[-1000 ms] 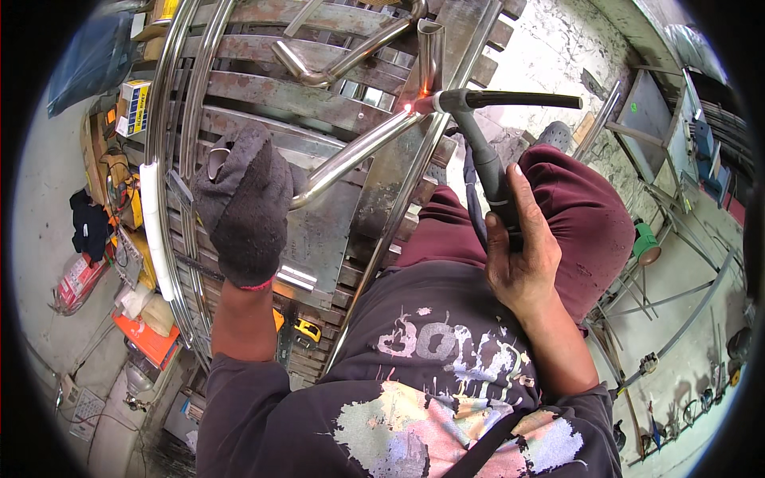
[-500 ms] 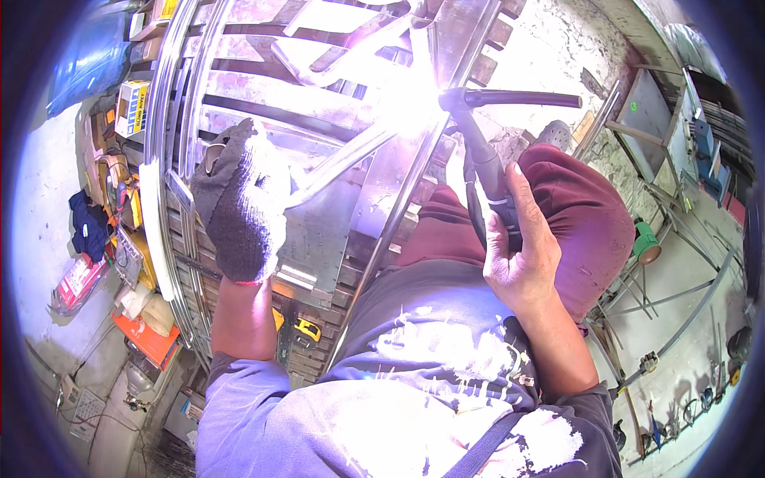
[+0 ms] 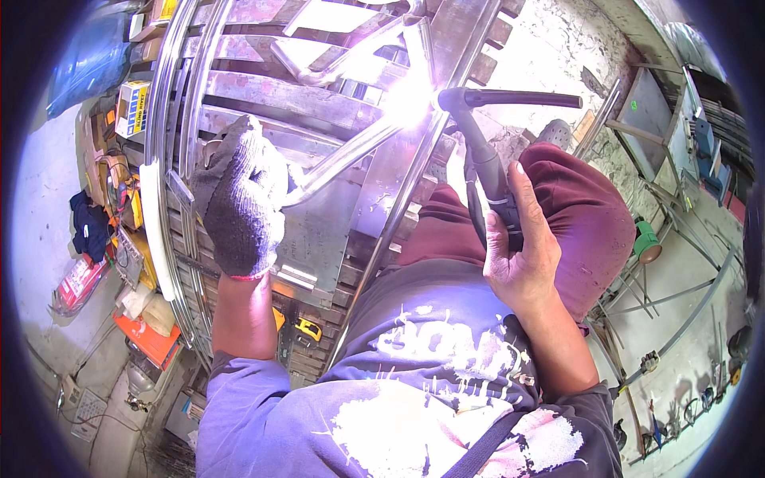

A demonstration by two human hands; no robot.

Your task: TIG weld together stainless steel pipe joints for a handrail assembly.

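Observation:
My left hand (image 3: pixel 239 199), in a dark grey knit glove, grips a shiny bent metal tube (image 3: pixel 343 155) and steadies it against a steel frame (image 3: pixel 319 95) of flat bars. My bare right hand (image 3: pixel 522 247) is closed around the black handle of a welding torch (image 3: pixel 482 151). The torch tip touches the joint where the tube meets a long slanted steel rail (image 3: pixel 406 183), and a bright white arc (image 3: pixel 406 99) flares there. My lap in maroon trousers (image 3: pixel 590 215) lies under the torch hand.
Boxes, rags and small tools (image 3: pixel 119 207) crowd the floor at the left. A yellow tape measure (image 3: pixel 307 328) lies under the frame. Metal stands and rods (image 3: pixel 677 263) and a green-capped object (image 3: pixel 647 243) sit at the right on the concrete floor.
The welding arc has grown from a small orange spark to a bright white flare. Both hands stay in place on the tube and the torch.

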